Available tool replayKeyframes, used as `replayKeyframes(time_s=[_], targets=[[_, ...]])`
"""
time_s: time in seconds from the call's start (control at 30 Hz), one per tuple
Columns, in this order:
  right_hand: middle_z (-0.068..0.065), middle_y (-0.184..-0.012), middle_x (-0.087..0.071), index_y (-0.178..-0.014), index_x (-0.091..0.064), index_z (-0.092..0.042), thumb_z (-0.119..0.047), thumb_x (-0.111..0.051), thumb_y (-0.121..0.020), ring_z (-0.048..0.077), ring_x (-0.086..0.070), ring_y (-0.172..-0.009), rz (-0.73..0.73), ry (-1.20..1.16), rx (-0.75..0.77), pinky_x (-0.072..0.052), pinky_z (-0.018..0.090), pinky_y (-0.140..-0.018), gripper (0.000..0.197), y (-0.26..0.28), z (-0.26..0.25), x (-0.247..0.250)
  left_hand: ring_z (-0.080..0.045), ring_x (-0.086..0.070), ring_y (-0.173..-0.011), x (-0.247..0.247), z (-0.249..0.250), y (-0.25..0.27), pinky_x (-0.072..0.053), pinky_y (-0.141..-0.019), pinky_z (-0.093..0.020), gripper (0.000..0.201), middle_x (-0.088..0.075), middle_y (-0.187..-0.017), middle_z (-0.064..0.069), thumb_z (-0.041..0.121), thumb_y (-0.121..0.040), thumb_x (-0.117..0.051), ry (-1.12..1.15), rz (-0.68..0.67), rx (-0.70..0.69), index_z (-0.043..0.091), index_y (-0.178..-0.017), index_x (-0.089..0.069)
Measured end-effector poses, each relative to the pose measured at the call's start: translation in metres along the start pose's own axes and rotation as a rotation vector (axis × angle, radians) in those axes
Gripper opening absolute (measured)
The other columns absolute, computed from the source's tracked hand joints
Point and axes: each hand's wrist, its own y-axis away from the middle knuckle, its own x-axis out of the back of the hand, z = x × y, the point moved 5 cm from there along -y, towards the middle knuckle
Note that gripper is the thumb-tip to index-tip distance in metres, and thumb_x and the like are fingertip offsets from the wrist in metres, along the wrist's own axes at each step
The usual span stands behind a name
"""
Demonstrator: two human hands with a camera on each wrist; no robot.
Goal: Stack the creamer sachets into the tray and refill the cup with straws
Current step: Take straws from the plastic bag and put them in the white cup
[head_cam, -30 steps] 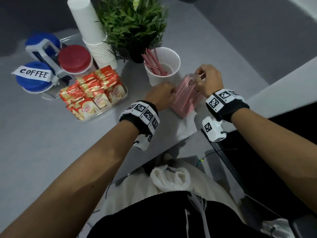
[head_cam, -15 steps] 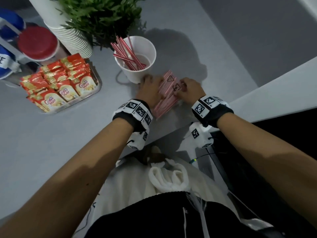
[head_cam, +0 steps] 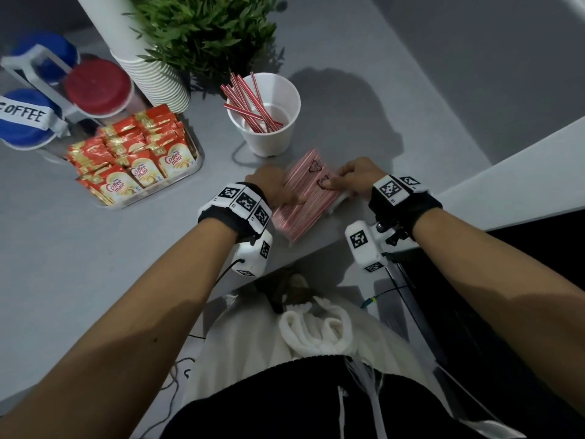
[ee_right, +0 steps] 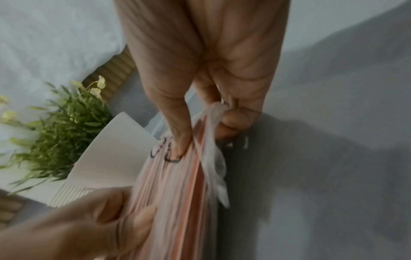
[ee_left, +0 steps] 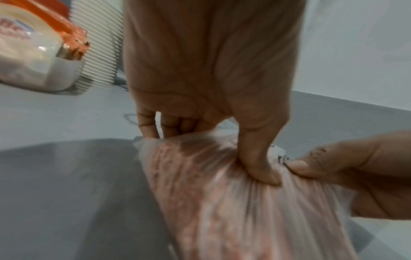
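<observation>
My left hand and right hand both pinch the clear packet of striped straws lying on the grey table, thumbs pressed on top, fingers curled under its edges; just beyond stands the white cup holding a few straws; to its left the tray holds sachets reading "Coffee mate"; farther back, a tag reads "COFFEE".

One straw packet, one white cup, one sachet tray, one cup stack, one plant, two blue lids, one red lid
</observation>
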Motion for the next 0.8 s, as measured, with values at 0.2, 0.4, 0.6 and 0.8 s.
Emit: replayKeyframes(time_s=[0.2,0.4,0.6,0.8], targets=[[0.011,-0.095,-0.062,-0.096,-0.053,-0.012,-0.004,-0.072,-0.074,0.027,-0.059,-0.083,-0.154,-0.246,0.018,-0.044,0.027,-0.060,0.030,0.002,0.002,-0.012,-0.030,-0.052,-0.118,0.011,0.007,0.018,-0.039,-0.089,-0.027,0.062,-0.052,-0.132,-0.015,0.020,-0.083,-0.067,0.117,0.097,-0.149,0.007,-0.134,-0.034],[0.015,-0.100,-0.063,-0.102,-0.060,-0.003,-0.011,-0.071,-0.072,0.031,-0.056,-0.095,-0.301,-0.438,0.102,-0.044,0.038,-0.085,0.033,0.016,-0.017,-0.013,-0.028,-0.049,-0.124,0.021,0.004,0.023,-0.043,-0.095,-0.039,0.074,-0.049,-0.136,-0.010,0.019,-0.082,-0.068,0.437,0.131,-0.155,0.018,-0.142,-0.026],[0.014,-0.111,-0.066,-0.115,-0.061,-0.009,-0.040,-0.065,-0.074,0.028,-0.064,-0.102,-0.525,-0.582,0.153,-0.055,0.042,-0.085,0.052,0.030,-0.034,-0.007,-0.029,-0.048,-0.125,0.024,0.006,0.031,-0.041,-0.103,-0.050,0.076,-0.049,-0.136,-0.011,0.009,-0.078,-0.070,0.462,-0.004,-0.224,0.014,-0.140,-0.025],[0.017,-0.114,-0.062,-0.127,-0.047,0.003,-0.023,-0.077,-0.067,0.028,-0.064,-0.099,-0.401,-0.573,0.120,-0.056,0.038,-0.081,0.072,0.023,-0.039,0.007,-0.026,-0.053,-0.120,0.023,-0.006,0.032,-0.039,-0.105,-0.046,0.064,-0.057,-0.129,-0.009,0.018,-0.076,-0.072,0.347,-0.061,-0.219,0.017,-0.133,-0.041]])
